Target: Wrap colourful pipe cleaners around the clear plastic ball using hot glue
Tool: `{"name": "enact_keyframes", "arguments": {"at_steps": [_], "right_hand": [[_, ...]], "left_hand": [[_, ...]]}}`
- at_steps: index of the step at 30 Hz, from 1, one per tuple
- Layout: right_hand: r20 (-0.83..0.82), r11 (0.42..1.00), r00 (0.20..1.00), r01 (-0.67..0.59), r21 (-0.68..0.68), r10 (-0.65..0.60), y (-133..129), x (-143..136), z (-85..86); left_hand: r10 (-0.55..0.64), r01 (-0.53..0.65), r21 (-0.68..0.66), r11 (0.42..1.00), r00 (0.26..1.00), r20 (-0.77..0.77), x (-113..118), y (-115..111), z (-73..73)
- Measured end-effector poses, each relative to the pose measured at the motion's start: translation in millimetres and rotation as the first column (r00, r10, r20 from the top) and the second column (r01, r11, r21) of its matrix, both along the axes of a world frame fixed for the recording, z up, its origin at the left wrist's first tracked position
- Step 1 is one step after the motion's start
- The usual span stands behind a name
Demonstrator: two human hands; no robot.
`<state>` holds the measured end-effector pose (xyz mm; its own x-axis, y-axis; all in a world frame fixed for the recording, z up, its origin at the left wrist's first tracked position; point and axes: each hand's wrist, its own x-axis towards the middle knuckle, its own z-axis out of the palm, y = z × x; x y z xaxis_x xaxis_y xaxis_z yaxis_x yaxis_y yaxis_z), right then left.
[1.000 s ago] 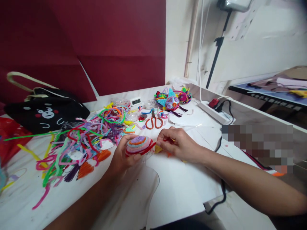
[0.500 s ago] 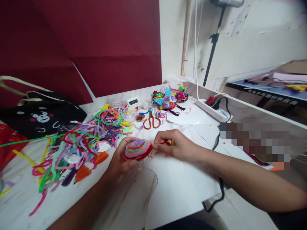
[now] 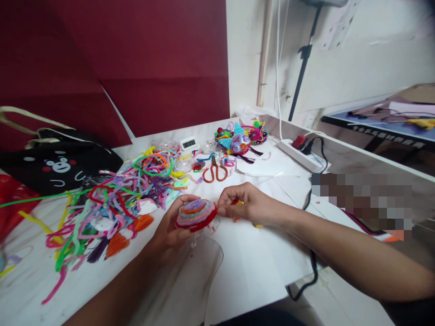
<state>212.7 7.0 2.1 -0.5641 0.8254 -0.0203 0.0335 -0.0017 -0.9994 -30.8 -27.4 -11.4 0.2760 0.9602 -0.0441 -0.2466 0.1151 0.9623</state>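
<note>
Left of my hands, tangled fuzzy strips [image 3: 113,194] could snag my wrist. My left hand [image 3: 168,228] grips the striped dome [image 3: 195,213] above the table [image 3: 244,280]; scissors [image 3: 213,165] lie beyond. My right hand [image 3: 246,203] pinches a red strip [image 3: 205,222] at its rim, seemingly edging, which calls for snug, even guiding.

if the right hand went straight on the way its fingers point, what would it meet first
Most likely the red edge of the striped pipe-cleaner dome in the left hand. The right hand looks very close to it, though depth is unclear.
</note>
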Motion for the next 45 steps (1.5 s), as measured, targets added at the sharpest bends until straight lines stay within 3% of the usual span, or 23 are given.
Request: {"name": "enact_keyframes", "arguments": {"at_steps": [13, 23, 28, 35, 40, 45], "right_hand": [[-0.099, 0.990, 0.995, -0.047, -0.136, 0.034, 2, 2, -2.7], [-0.237, 0.952, 0.963, -0.186, -0.245, 0.128, 0, 1, -7.3], [-0.217, 0.966, 0.970, -0.157, -0.207, 0.111, -1, -1, -9.8], [-0.217, 0.963, 0.967, -0.177, -0.205, 0.132, -1, 0, -10.2], [-0.254, 0.965, 0.964, -0.141, -0.219, 0.082, 0, -1, -13.8], [-0.264, 0.980, 0.965, -0.049, -0.192, -0.004, 0, -3, -12.7]], "left_hand": [[-0.035, 0.035, 0.009, 0.999, 0.999, -0.011, -2, -3, 2.0], [-0.167, 0.168, -0.010, 0.986, 0.984, 0.055, -15, 12, -18.4], [-0.102, 0.103, -0.008, 0.995, 0.994, 0.041, -16, 11, -16.0], [-0.166, 0.164, 0.034, 0.986, 0.985, 0.056, -17, 17, -13.7], [-0.202, 0.202, 0.016, 0.979, 0.976, 0.076, -16, 16, -2.4], [-0.156, 0.147, 0.103, 0.984, 0.985, 0.079, -12, 18, 1.7]]}}
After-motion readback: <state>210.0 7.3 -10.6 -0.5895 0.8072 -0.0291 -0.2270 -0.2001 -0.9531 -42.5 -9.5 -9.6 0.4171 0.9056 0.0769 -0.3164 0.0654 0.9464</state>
